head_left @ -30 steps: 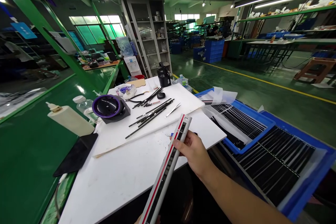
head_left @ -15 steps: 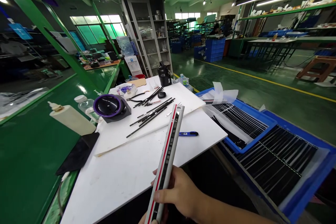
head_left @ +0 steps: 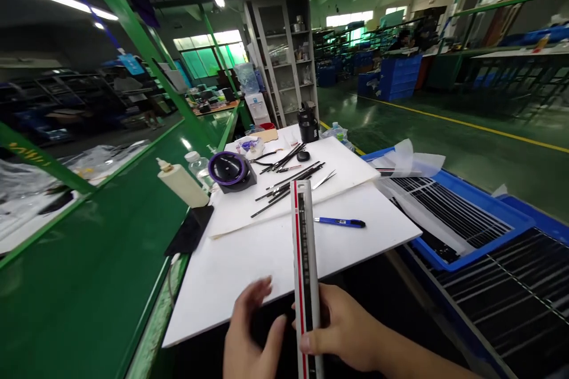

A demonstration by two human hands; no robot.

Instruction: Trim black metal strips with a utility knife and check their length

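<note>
My right hand (head_left: 344,325) is closed round the lower part of a long white scale ruler (head_left: 297,260) with a red stripe. A dark strip with small shiny marks runs along its face. The ruler stands nearly upright in view, its top end over the white board. My left hand (head_left: 249,331) is just left of it, thumb and fingers apart, holding nothing; its fingertips are slightly blurred. A blue utility knife (head_left: 340,222) lies on the board to the right of the ruler. Beyond its top end are tweezers (head_left: 324,180) and several thin black strips (head_left: 291,183).
At the board's left are a purple-rimmed black device (head_left: 229,169), a cream squeeze bottle (head_left: 182,185) and a clear bottle (head_left: 198,169). Pliers (head_left: 267,158) and a black flask (head_left: 307,123) are farther back. Blue trays (head_left: 478,249) of black strips are at right.
My left hand has come off the ruler's lower end and opened beside it. The ruler, in my right hand, now stands more upright. The view has turned left.
</note>
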